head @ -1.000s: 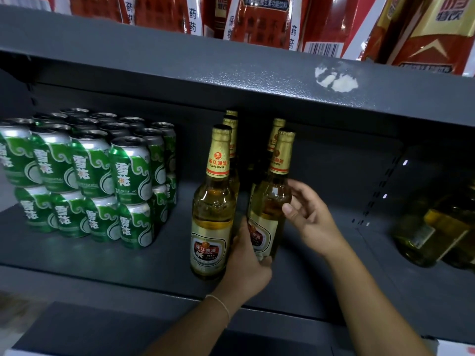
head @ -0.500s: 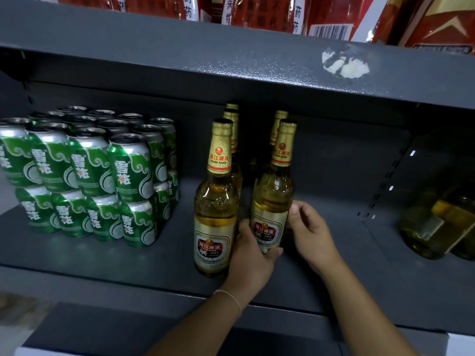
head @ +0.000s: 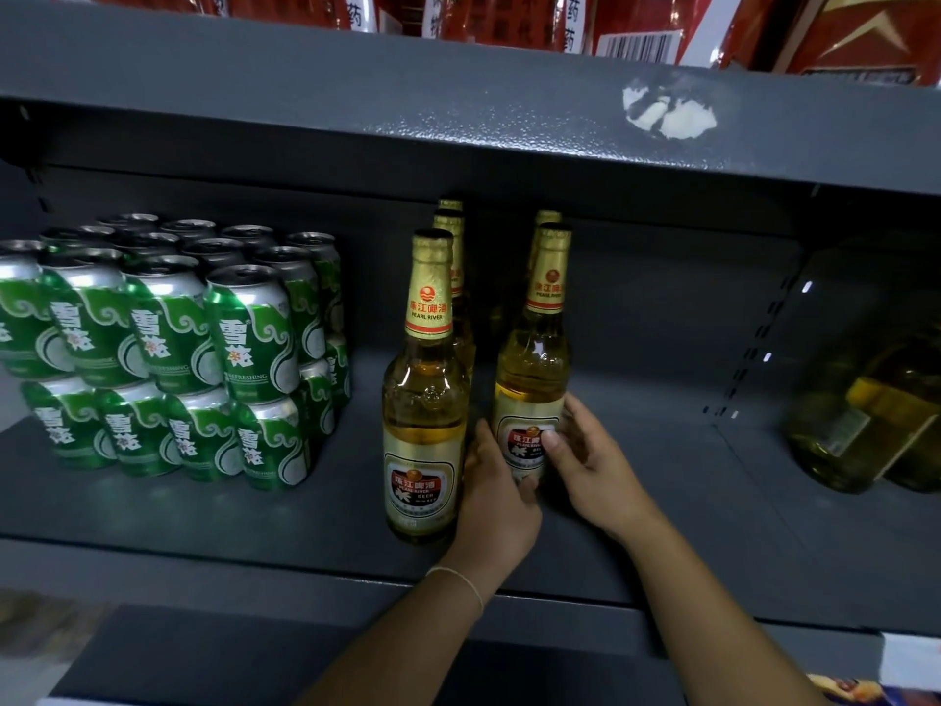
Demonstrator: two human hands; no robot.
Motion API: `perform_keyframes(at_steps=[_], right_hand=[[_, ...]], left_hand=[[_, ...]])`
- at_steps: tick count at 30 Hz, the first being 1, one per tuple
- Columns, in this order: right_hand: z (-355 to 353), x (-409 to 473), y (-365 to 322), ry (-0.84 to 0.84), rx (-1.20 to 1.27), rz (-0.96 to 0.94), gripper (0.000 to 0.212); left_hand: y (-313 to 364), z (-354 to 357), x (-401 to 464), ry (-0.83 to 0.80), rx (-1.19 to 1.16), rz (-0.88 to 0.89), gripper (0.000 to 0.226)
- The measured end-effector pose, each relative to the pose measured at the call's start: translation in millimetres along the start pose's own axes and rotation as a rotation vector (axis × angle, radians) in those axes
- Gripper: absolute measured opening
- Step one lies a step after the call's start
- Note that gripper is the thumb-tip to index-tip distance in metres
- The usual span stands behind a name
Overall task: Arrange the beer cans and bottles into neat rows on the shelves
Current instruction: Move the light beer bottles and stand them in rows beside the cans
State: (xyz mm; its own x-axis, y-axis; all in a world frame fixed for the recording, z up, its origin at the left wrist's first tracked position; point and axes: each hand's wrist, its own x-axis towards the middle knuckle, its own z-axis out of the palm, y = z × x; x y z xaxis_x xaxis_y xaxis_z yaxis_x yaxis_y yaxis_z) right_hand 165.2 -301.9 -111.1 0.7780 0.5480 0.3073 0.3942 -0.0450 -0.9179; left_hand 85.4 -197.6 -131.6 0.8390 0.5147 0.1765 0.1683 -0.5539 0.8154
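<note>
Both hands are working on the right front bottle [head: 532, 384], which is standing upright on the shelf [head: 662, 501] at about 1 o'clock from the left front bottle [head: 425, 425] and set slightly further back. Its long axis is running straight up, with the gold neck pointing at 12 o'clock.

The left hand [head: 501, 501] is reaching in from 6 o'clock and sitting in the gap between the two front bottles; its thumb is curling round the foot of the right bottle, so it is gripping that bottle low down (the fingers behind the glass are hidden). The right hand [head: 590, 463] is coming in from 4 o'clock, its fingers and thumb partly curled and pressing against the label, so it too is holding the same bottle, a little higher. The two hands are about equally near; the bottle is lying directly ahead of both, at 12 o'clock from the wrists.

Judging from this, the coming move is turning on the offset between the two front bottles: the right one probably needs sliding toward 6 o'clock to line up with its neighbour, or squaring with the bottles behind it, whose gold tops are showing at 12 o'clock.

The cans [head: 168, 349] are sitting at 9 o'clock, stacked two high in tidy rows, well apart from both hands. Pale bottles [head: 855, 410] are lying tilted at 3 o'clock, untouched.
</note>
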Motion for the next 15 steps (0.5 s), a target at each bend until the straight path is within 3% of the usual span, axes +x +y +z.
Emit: perform_keyframes(at_steps=[7,15], right_hand=[[4,-1,9,0.053,0.013,0.033,0.06],[8,1,11,0.111,0.019,0.038,0.046]], left_hand=[[1,0,3,-0.012,0.03,0.004,0.084],[7,-2,5,-0.041,0.006,-0.032,0.081]])
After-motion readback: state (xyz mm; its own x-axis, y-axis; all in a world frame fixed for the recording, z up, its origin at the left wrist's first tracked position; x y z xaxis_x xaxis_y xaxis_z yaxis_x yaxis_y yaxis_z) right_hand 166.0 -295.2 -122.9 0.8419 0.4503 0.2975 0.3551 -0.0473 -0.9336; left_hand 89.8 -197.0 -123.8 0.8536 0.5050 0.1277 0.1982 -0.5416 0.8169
